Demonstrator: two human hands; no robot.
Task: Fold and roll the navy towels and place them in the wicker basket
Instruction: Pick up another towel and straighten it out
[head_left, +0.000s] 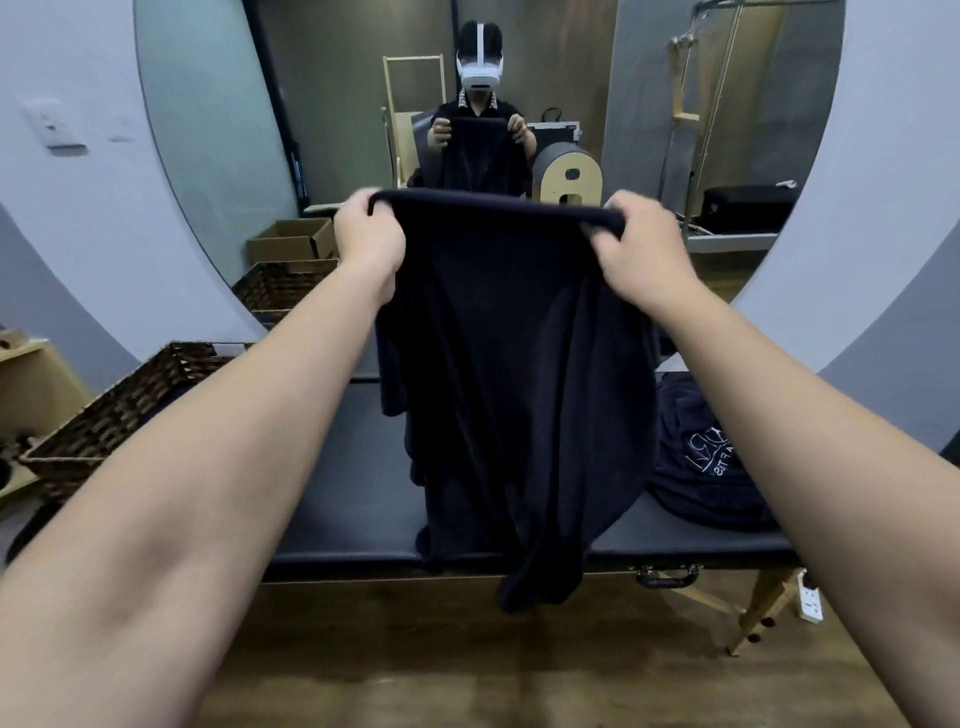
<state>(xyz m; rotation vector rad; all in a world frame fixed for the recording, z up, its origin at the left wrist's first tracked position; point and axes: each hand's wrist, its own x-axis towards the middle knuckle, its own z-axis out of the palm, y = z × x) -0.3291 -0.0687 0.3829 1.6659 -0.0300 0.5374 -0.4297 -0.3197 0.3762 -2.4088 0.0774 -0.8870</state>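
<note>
Fingers of left hand (370, 240) & right hand (640, 244) curl round navy towel (519, 374) top edge, hanging over table (353, 467).

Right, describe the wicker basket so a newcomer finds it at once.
Start at the long black padded table below the big round wall mirror. At the table's left end stands the dark brown woven wicker basket, rectangular and open-topped. Unlike the plain tan cardboard box seen in the mirror, its walls are woven.
</note>
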